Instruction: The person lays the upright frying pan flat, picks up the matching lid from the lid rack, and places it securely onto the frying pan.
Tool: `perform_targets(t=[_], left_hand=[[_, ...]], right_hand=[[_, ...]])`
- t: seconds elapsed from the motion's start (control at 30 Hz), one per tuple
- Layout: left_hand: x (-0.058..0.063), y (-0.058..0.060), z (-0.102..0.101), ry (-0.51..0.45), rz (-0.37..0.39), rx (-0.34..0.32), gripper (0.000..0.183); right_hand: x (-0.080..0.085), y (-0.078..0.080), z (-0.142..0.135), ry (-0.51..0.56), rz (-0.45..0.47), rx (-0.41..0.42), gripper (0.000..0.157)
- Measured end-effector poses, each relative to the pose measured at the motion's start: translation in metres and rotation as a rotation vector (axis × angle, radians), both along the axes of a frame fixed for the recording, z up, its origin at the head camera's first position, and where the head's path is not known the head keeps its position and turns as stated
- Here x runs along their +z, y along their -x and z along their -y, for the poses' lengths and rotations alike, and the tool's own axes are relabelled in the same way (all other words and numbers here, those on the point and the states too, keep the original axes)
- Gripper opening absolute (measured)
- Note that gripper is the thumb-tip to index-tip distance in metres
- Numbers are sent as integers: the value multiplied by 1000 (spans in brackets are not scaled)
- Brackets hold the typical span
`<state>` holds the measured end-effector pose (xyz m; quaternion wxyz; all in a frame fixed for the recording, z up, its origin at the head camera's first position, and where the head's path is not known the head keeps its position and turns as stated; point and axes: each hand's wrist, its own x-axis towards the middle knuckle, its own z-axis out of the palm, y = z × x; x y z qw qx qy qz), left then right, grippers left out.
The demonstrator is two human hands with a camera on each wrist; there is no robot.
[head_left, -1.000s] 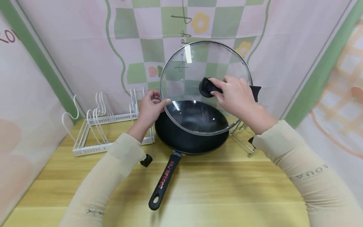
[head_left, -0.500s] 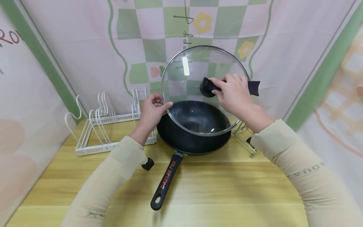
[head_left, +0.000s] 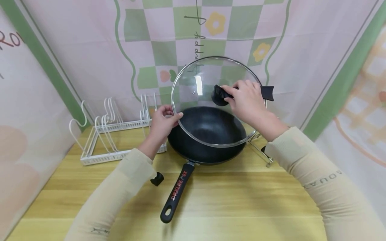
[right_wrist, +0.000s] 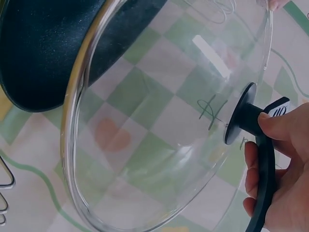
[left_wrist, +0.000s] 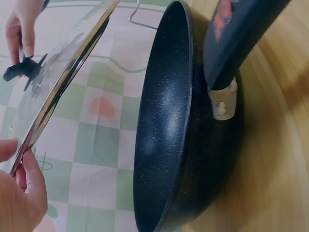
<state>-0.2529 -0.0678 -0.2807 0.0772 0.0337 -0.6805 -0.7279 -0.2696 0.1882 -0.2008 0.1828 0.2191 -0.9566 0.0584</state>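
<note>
A clear glass lid [head_left: 211, 73] with a metal rim is held tilted above a black frying pan [head_left: 208, 154]. In the left wrist view a gap shows between the lid's rim [left_wrist: 63, 82] and the pan [left_wrist: 164, 116]. My left hand [head_left: 163, 124] pinches the lid's left edge between thumb and fingers. My right hand [head_left: 247, 102] grips the lid's black handle [head_left: 267, 93], its fingers curled round it in the right wrist view. The pan rests on the wooden table, its long handle [head_left: 178, 192] pointing towards me.
To the left stands a white wire rack [head_left: 102, 157] with upright loops. A metal wire stand [head_left: 260, 150] is partly hidden behind the pan at right. Near my left cuff lies a small black piece [head_left: 157, 179]. Patterned cloth [head_left: 166, 53] hangs behind.
The lid's upper edge has come down, and the lid sits slightly lower over the pan. Both hands keep their hold, the left shifting slightly down. The pan has not moved on the table.
</note>
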Motion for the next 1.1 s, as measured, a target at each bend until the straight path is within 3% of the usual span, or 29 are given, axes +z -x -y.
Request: perform_targets(t=[0.83,1.1], left_hand=[[-17,-2,-1,-60,69,26,20],[-21,-4,0,-91,91,8,16]], right_hand=[[-9,8,2,-41,110,-2,44],[-12,9,2,-24,135,14,44]])
